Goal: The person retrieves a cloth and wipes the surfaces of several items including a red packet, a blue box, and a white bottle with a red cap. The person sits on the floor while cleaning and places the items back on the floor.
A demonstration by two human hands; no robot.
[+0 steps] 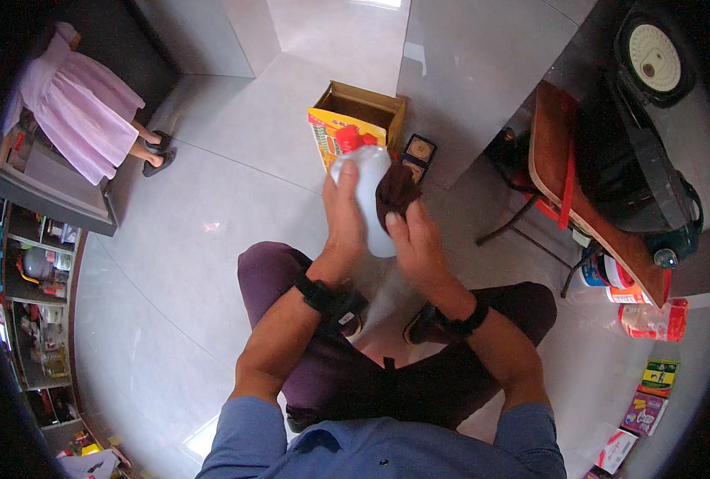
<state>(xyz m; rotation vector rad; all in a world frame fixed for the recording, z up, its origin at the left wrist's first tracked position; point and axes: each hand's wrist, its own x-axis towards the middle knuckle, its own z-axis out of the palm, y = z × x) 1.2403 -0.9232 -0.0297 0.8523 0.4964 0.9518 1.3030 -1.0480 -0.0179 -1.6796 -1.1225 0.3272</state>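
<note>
My left hand is closed around the side of a pale plastic bottle with a red cap, thumb near its shoulder. My right hand holds a bunched dark brown cloth against the bottle's right side. The bottle is tilted slightly, its cap pointing away from me. Just beyond it stands an open yellow cardboard box on the tiled floor; a second red part shows beside the cap, and I cannot tell what it belongs to. Close to the box's right side lie dark square boxes with gold-coloured faces.
A wooden folding table with thin metal legs stands to the right, tubs beneath it. Several packets lie at lower right. Shelves of goods line the left. A person in a pink dress stands at upper left.
</note>
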